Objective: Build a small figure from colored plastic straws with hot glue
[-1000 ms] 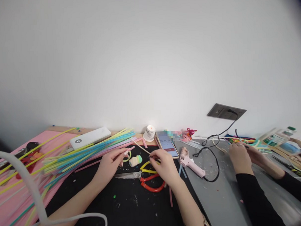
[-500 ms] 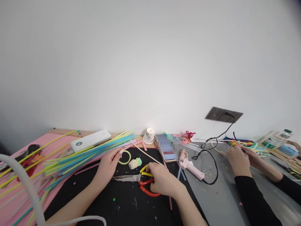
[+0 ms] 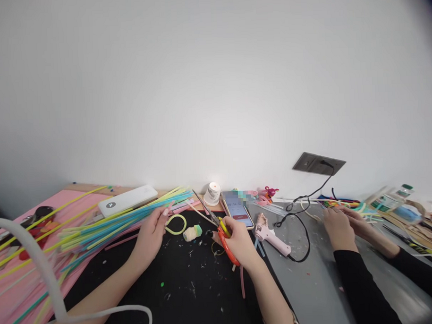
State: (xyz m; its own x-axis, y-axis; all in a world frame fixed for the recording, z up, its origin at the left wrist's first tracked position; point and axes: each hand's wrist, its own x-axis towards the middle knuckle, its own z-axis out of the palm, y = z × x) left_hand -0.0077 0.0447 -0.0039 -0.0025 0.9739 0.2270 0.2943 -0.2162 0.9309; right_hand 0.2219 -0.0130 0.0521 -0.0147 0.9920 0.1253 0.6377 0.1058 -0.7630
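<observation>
A pair of scissors with red and yellow handles (image 3: 223, 232) is gripped in my right hand (image 3: 236, 237), its blades slightly apart and pointing up and to the left over the black mat (image 3: 192, 290). My left hand (image 3: 151, 233) pinches a thin pink stick (image 3: 170, 205) between thumb and fingers. Beside its fingertips is a yellow-green ring (image 3: 176, 225). Between my hands lies a small cream and green roll (image 3: 192, 233) on the mat.
Pipe cleaners (image 3: 122, 217) and a white power bank (image 3: 128, 201) are at the left. A paper cup (image 3: 213, 194), a phone (image 3: 238, 211) and a pink glue gun (image 3: 271, 236) stand or lie farther back. Another person's hands (image 3: 340, 228) work at the right.
The scissors have been lifted off the mat by my right hand and turned with their blades upward. My left hand has shifted slightly left and up.
</observation>
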